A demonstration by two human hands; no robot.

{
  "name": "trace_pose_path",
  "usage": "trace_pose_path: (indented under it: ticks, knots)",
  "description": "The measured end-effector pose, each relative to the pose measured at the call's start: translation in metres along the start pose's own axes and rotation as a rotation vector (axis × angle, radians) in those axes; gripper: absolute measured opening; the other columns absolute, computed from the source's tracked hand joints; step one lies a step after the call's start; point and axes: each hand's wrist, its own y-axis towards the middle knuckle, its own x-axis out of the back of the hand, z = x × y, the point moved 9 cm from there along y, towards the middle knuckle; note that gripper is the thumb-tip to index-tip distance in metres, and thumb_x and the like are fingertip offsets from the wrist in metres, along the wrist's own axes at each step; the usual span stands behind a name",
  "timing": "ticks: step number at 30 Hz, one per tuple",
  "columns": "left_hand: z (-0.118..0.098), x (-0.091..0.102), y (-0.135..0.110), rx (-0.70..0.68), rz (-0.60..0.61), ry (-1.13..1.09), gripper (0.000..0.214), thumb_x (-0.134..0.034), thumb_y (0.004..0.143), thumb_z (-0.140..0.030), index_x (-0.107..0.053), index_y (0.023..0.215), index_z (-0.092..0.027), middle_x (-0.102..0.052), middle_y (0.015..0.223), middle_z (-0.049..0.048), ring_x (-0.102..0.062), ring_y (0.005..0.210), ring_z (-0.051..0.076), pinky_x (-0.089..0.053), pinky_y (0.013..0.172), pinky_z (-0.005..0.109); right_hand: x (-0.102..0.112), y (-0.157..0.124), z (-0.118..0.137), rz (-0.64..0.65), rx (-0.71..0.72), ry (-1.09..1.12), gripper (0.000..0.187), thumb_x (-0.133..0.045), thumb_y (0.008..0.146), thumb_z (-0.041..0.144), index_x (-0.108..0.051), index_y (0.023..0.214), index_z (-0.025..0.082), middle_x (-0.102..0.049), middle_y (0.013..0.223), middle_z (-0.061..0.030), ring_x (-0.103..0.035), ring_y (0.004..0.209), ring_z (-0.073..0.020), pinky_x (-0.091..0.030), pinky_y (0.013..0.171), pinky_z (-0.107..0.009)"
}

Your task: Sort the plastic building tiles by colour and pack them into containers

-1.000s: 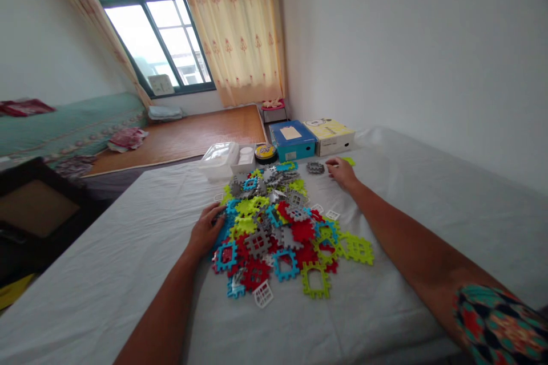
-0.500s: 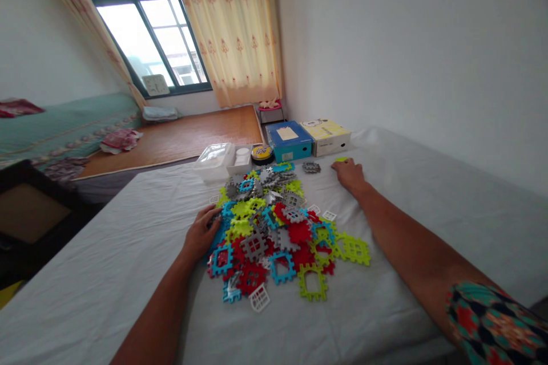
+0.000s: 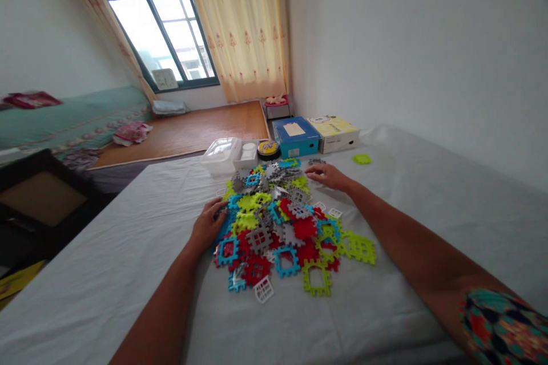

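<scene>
A heap of notched plastic building panels [image 3: 261,238] in red, grey, blue and lime green lies on the pale cloth. My left hand [image 3: 208,223] rests at its left edge, fingers slightly bent and lying against blue panels [image 3: 226,223]. At the far right side of the heap, my right hand [image 3: 326,175] reaches left with its fingers stretched out and nothing seen in them. Just behind that hand is a grey panel [image 3: 317,162], partly hidden. A single lime green panel [image 3: 362,159] lies apart, further right.
Behind the heap stand a clear plastic box [image 3: 221,155], a small white box [image 3: 246,154], a round yellow-topped tin [image 3: 268,150], a blue box [image 3: 296,138] and a yellow-and-white box [image 3: 334,134]. A white wall borders the right. Small white window-grid pieces [image 3: 264,290] lie around the heap.
My right hand has let go of the lime green panel, which now lies on the cloth, and moved left toward the heap. My left hand stays against the blue panels. The view has shifted slightly.
</scene>
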Motion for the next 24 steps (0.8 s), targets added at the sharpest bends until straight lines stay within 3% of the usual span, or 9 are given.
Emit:
trace_pose_path:
  ticks: [2, 5, 10, 13, 15, 16, 20, 22, 24]
  knots:
    - [-0.002, 0.0, -0.001, -0.008, -0.003, -0.005, 0.044, -0.046, 0.084, -0.048, -0.065, 0.113, -0.021, -0.056, 0.129, 0.0089, -0.053, 0.122, 0.025, -0.043, 0.106, 0.043, -0.021, 0.0, 0.021, 0.116, 0.044, 0.013, 0.041, -0.063, 0.077, 0.053, -0.068, 0.095, 0.016, -0.069, 0.086, -0.0048, -0.06, 0.071, -0.0152, -0.046, 0.065, -0.026]
    - [-0.005, 0.001, -0.001, -0.015, -0.001, -0.012, 0.044, -0.046, 0.084, -0.048, -0.065, 0.113, -0.021, -0.056, 0.129, 0.0091, -0.053, 0.121, 0.025, -0.043, 0.105, 0.042, -0.038, -0.005, 0.033, 0.242, 0.026, -0.012, 0.047, -0.076, 0.063, 0.05, -0.066, 0.093, 0.016, -0.067, 0.084, -0.0033, -0.057, 0.069, -0.0142, -0.045, 0.062, -0.025]
    - [-0.006, 0.0, -0.001, 0.004, 0.007, -0.022, 0.044, -0.046, 0.084, -0.047, -0.065, 0.114, -0.02, -0.054, 0.13, 0.0095, -0.052, 0.122, 0.025, -0.044, 0.105, 0.041, -0.041, -0.009, 0.043, 0.283, 0.067, 0.127, 0.04, -0.077, 0.062, 0.048, -0.06, 0.077, 0.015, -0.055, 0.067, 0.0031, -0.048, 0.063, -0.0104, -0.04, 0.059, -0.023]
    - [-0.005, -0.001, -0.001, 0.011, 0.011, -0.025, 0.045, -0.045, 0.084, -0.048, -0.065, 0.114, -0.02, -0.054, 0.131, 0.0091, -0.053, 0.122, 0.025, -0.044, 0.104, 0.041, -0.036, -0.007, 0.035, 0.295, 0.001, 0.252, 0.039, -0.078, 0.062, 0.047, -0.06, 0.078, 0.015, -0.055, 0.067, 0.0034, -0.049, 0.063, -0.0098, -0.04, 0.058, -0.022]
    - [-0.004, -0.002, -0.001, 0.01, 0.016, -0.018, 0.046, -0.045, 0.084, -0.049, -0.065, 0.115, -0.021, -0.054, 0.131, 0.0091, -0.053, 0.121, 0.025, -0.044, 0.105, 0.041, -0.016, -0.003, 0.015, 0.165, -0.096, 0.337, 0.04, -0.077, 0.062, 0.047, -0.06, 0.082, 0.016, -0.057, 0.069, 0.0028, -0.052, 0.064, -0.0105, -0.043, 0.057, -0.022]
    - [-0.003, -0.002, -0.001, 0.009, 0.015, -0.014, 0.046, -0.045, 0.085, -0.049, -0.065, 0.115, -0.021, -0.053, 0.131, 0.0089, -0.053, 0.121, 0.025, -0.044, 0.105, 0.042, 0.002, -0.002, -0.001, 0.033, -0.152, 0.377, 0.04, -0.076, 0.062, 0.047, -0.058, 0.082, 0.017, -0.058, 0.071, 0.0026, -0.054, 0.065, -0.0109, -0.045, 0.056, -0.022]
    - [-0.001, -0.002, 0.0, -0.001, 0.004, -0.013, 0.046, -0.046, 0.084, -0.051, -0.065, 0.115, -0.023, -0.054, 0.131, 0.0075, -0.053, 0.121, 0.025, -0.043, 0.106, 0.041, 0.084, -0.023, -0.078, -0.632, -0.358, 0.366, 0.035, -0.072, 0.065, 0.044, -0.052, 0.077, 0.019, -0.06, 0.072, 0.0004, -0.058, 0.061, -0.0113, -0.051, 0.055, -0.024]
    - [-0.001, -0.002, 0.0, -0.001, 0.0, -0.012, 0.046, -0.046, 0.084, -0.051, -0.065, 0.114, -0.023, -0.055, 0.13, 0.0075, -0.053, 0.121, 0.025, -0.043, 0.106, 0.041, 0.103, -0.035, -0.107, -0.758, -0.419, 0.266, 0.031, -0.071, 0.067, 0.042, -0.052, 0.076, 0.019, -0.061, 0.068, -0.001, -0.058, 0.056, -0.012, -0.053, 0.052, -0.026]
    - [-0.002, -0.001, 0.0, 0.002, -0.005, -0.004, 0.047, -0.045, 0.084, -0.051, -0.065, 0.115, -0.022, -0.055, 0.13, 0.0078, -0.054, 0.121, 0.025, -0.043, 0.106, 0.041, 0.106, -0.038, -0.124, -0.748, -0.436, 0.193, 0.029, -0.071, 0.068, 0.041, -0.053, 0.075, 0.019, -0.06, 0.062, -0.0015, -0.057, 0.052, -0.0132, -0.053, 0.048, -0.027]
